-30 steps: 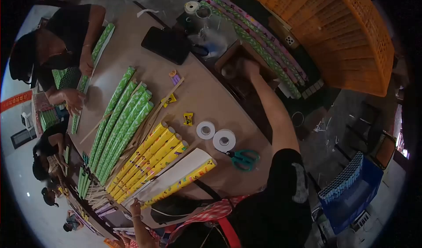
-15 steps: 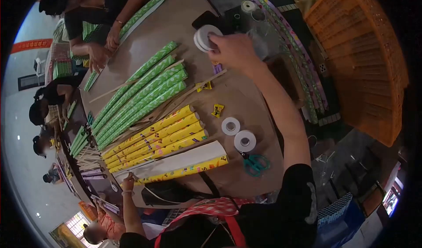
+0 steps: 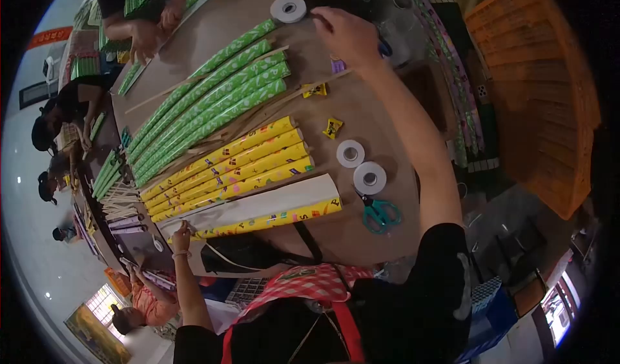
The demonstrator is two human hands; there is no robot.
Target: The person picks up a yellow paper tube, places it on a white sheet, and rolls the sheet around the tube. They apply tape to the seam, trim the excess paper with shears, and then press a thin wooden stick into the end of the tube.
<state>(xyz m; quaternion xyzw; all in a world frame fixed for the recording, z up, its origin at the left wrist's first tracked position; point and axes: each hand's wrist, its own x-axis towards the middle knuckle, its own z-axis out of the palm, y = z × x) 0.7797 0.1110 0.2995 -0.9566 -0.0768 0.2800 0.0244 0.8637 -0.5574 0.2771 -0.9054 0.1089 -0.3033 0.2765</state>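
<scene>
My left hand [image 3: 183, 237] is closed on the left end of a partly rolled yellow patterned paper [image 3: 274, 220], whose white inner side faces up. Far from it, my right hand [image 3: 349, 38] hovers over the upper table, fingers bent but apart, holding nothing. Just left of its fingertips lies a white tape roll [image 3: 288, 9]. Several finished yellow rolls [image 3: 239, 164] lie above the open paper, with several green patterned rolls [image 3: 219, 99] beyond them. Two more tape rolls, one [image 3: 351, 153] above the other [image 3: 370, 179], sit near teal-handled scissors [image 3: 382, 216].
Yellow wrapped sweets [image 3: 332, 128] and thin wooden strips lie by the rolls. A black bag [image 3: 239, 254] is at the near edge. An orange crate [image 3: 536, 99] stands at the right. Another person's hands [image 3: 152, 31] work on green paper at upper left.
My right hand has let go of the tape roll, which now lies on the table, and has moved off to its right. The view has shifted slightly; my left hand stays at the paper.
</scene>
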